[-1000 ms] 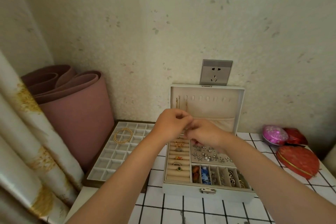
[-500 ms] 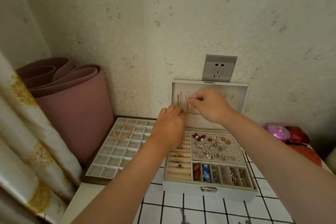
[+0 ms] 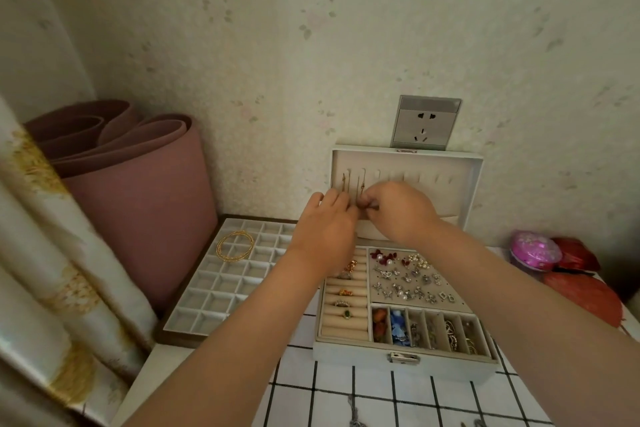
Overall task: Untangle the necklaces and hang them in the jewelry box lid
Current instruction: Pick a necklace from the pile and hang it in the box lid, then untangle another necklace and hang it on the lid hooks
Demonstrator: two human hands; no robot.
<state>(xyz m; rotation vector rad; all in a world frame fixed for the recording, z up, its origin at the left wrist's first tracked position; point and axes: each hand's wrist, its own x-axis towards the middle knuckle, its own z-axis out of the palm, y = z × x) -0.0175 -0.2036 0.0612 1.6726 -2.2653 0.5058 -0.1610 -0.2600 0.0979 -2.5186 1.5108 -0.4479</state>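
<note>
The wallpapered wall [image 3: 311, 45] fills most of your view, with a patterned curtain [image 3: 52, 270] hanging down the left edge and a rolled pink mat [image 3: 138, 204] standing upright in the corner between them. Below is the desk [image 3: 346, 402], covered in a white, black-lined grid. A pale compartment tray [image 3: 221, 302] lies on its left side, just beside the open jewelry box [image 3: 363, 357], whose lid [image 3: 433, 177] stands upright against the wall.

Both of your forearms reach in from below, and your hands meet in front of the lid's lower left part. Your left hand [image 3: 325, 229] shows its back to you, fingers bent toward the lid (the tips are hidden, so whether it grips anything cannot be told). Your right hand [image 3: 401, 211] has its fingers curled, thumb and forefinger pinching the lower end of the second gold necklace [image 3: 362, 184].

At the right edge lie a red pouch [image 3: 585, 298] and a pink pouch [image 3: 535, 251]. A grey wall socket [image 3: 425, 123] sits just above the lid. A gold bangle [image 3: 221, 253] rests in the tray.

The first gold necklace [image 3: 343, 182] hangs from the leftmost hook in the lid, the second from the hook beside it. Rings [image 3: 346, 293] sit in the box's left rolls, earrings [image 3: 405, 282] to their right.
</note>
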